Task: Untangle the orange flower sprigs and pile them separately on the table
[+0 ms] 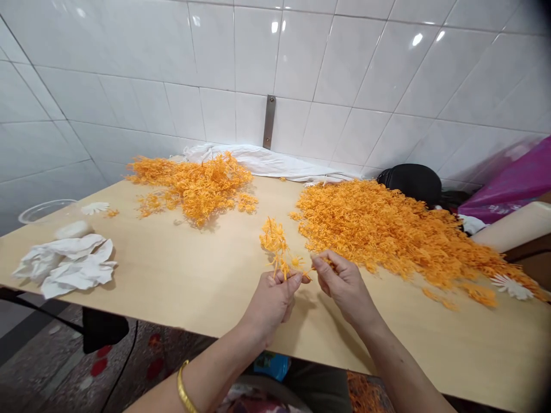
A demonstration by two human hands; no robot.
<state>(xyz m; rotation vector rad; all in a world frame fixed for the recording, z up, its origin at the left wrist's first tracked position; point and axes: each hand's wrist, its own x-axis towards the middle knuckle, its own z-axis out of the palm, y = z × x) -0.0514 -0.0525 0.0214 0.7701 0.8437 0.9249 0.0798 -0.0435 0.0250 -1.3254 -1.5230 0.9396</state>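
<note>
Above the front part of the table, my left hand (pixel 275 301) is closed, thumb against fingers, on a branching sprig of orange plastic flower pieces (pixel 274 238) that sticks up past the fingertips. Just to its right, my right hand (pixel 340 281) pinches a small orange plastic piece (pixel 329 263), mostly covered by the fingers. The two sets of fingertips are close together but apart. Beyond my right hand spreads a big heap of loose orange plastic pieces (pixel 365 223). A smaller orange pile of branched sprigs (pixel 198 186) lies at the back left.
Crumpled white tissues (pixel 80 264) and a clear round lid (pixel 47 211) lie at the left. White flower-shaped pieces (pixel 512 287) sit at the right edge. A black case (pixel 411 182), a purple bag (pixel 512 178) and a pale roll (pixel 516 226) stand at the back right, near the tiled wall.
</note>
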